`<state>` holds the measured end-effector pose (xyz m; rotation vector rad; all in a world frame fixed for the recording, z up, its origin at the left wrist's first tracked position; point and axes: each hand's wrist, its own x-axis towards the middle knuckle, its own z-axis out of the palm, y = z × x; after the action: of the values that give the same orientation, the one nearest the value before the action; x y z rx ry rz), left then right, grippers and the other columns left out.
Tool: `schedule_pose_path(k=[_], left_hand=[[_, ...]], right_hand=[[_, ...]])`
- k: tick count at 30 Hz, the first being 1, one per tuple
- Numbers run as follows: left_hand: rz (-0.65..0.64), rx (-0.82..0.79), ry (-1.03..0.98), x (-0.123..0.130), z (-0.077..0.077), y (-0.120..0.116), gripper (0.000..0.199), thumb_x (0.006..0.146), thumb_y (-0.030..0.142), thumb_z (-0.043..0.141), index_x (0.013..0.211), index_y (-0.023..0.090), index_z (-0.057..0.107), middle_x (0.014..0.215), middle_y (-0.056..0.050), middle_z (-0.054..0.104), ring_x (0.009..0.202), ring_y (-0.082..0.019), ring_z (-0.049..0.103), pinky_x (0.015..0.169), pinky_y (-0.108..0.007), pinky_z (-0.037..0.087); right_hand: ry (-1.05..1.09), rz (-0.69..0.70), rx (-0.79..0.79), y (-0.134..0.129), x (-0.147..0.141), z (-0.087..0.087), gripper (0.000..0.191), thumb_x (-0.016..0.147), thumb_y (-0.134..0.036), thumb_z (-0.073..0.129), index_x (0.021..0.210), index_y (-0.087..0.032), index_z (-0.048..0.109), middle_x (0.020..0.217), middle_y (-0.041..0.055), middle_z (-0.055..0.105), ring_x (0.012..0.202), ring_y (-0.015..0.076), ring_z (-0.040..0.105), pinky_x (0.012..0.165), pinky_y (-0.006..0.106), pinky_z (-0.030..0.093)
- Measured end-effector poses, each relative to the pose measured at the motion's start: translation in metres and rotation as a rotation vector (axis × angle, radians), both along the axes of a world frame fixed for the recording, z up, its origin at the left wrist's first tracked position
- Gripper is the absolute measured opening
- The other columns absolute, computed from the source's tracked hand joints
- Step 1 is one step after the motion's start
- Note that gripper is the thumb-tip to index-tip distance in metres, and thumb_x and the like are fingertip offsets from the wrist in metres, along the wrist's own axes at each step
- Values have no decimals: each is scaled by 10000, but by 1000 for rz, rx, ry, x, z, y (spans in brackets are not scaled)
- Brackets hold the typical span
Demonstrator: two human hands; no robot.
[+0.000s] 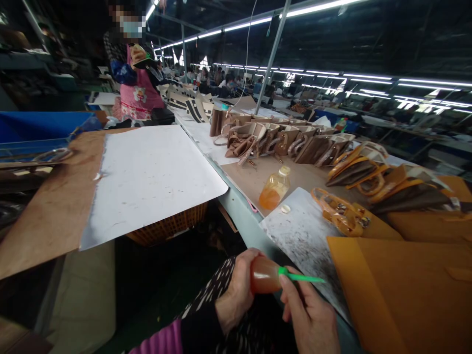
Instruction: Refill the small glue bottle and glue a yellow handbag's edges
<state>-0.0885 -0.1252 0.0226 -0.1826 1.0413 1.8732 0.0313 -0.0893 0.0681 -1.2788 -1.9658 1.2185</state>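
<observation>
My left hand [241,280] is wrapped round a small squeeze bottle [264,275] of orange-amber liquid, held tilted on its side over my lap. Its long green nozzle cap [302,278] points to the right. The fingers of my right hand [309,309] pinch the green cap at the bottle's neck. On the bench beyond stands a larger clear bottle [275,189], part filled with similar orange liquid. A small round white cap [285,209] lies near it on a stained white sheet [302,236].
Brown handbags [280,137] stand in rows along the bench, with yellow-orange bags [368,167] and flat orange panels [405,290] at the right. A white board [155,172] covers the left table above an orange basket [169,223]. A masked person [138,88] in a pink apron stands behind.
</observation>
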Motion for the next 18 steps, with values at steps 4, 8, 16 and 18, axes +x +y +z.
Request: schedule_pose_path(k=[4, 8, 16, 18], left_hand=[[54, 49, 177, -4, 3, 0, 347, 709, 476, 671, 740, 133, 630, 672, -24, 604, 646, -157, 563, 631, -255, 444], [-191, 58, -230, -16, -6, -2, 406, 756, 522, 681, 857, 134, 620, 747, -59, 641, 661, -190, 605, 649, -297, 469], [-620, -54, -541, -18, -16, -1, 393, 894, 440, 497, 900, 66, 621, 687, -116, 636, 565, -230, 610, 488, -350, 512], [-511, -100, -437, -16, -10, -1, 317, 893, 367, 480, 833, 86, 616, 661, -97, 625, 530, -213, 596, 434, -323, 498]], right_hand=[[41, -49, -16, -4, -7, 1, 595, 853, -670, 557, 1077, -136, 694, 566, -21, 545, 520, 180, 515, 557, 297, 450], [-2, 190, -8, 17, 1, 3, 530, 873, -611, 551, 1094, -158, 715, 619, -11, 582, 498, 164, 524, 534, 284, 458], [-148, 439, 169, 34, 12, 28, 379, 875, -514, 530, 996, -264, 789, 566, -9, 579, 478, 175, 542, 491, 279, 454], [-138, 404, 197, 30, 15, 21, 393, 902, -534, 521, 1025, -271, 785, 567, -1, 589, 495, 187, 563, 506, 284, 473]])
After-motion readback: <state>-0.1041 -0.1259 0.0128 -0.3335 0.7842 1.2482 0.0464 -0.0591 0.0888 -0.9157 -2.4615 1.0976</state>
